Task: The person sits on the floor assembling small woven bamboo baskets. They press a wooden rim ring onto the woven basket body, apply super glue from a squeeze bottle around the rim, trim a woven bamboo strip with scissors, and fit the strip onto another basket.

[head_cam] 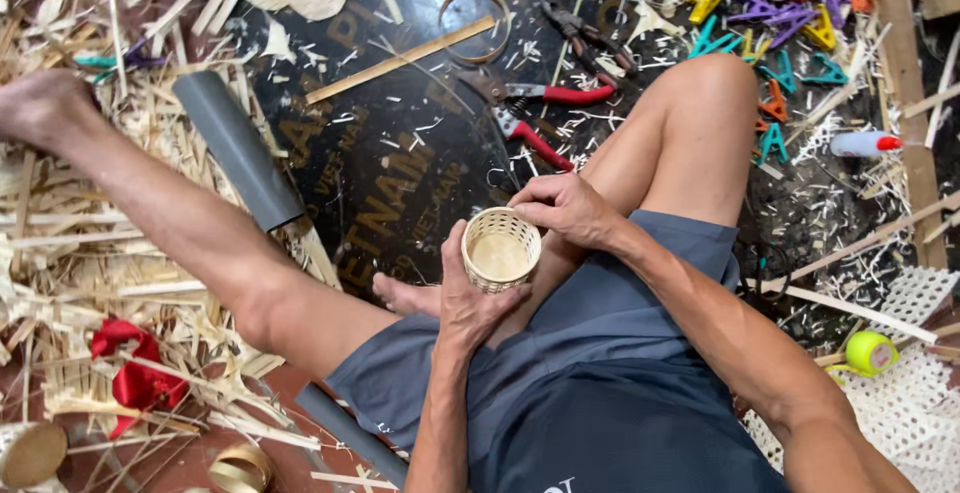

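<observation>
Small round woven bamboo cup (501,249), pale and ribbed, held over the lap. Left hand (470,298) cupped around its near side; right hand (565,208) curled, fingers pinching the far rim. Inside, smooth pale base only. Red-handled pruning shears (535,113) beyond, grey plastic pipe (237,148) among bamboo shavings (90,253).

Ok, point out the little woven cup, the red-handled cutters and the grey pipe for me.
small woven cup (500,253): head view, on its pale inner base.
red-handled cutters (545,118): head view, between the two red handles' upper ends.
grey pipe (238,148): head view, mid-length on its side.
</observation>
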Demonstrator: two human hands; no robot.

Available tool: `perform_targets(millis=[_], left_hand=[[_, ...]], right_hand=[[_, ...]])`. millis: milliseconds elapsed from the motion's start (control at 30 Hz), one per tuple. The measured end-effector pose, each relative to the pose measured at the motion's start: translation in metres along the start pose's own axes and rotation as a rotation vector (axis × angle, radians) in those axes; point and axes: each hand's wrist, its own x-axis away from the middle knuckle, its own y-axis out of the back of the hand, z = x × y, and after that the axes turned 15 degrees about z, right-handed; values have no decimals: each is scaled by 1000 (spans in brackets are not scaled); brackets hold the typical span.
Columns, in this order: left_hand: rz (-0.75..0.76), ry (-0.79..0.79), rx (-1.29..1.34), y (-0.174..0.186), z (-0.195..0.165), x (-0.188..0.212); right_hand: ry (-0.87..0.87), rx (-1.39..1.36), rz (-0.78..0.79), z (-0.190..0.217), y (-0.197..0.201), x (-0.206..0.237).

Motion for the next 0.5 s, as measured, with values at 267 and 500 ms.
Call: perform_targets(millis=[267, 500], left_hand=[[-204, -452, -647, -11, -37, -14], [-131, -464, -778, -23, -78, -32]], right_hand=[[22, -47, -1004, -23, 73, 157], [100, 95, -1359, -72, 128, 209]])
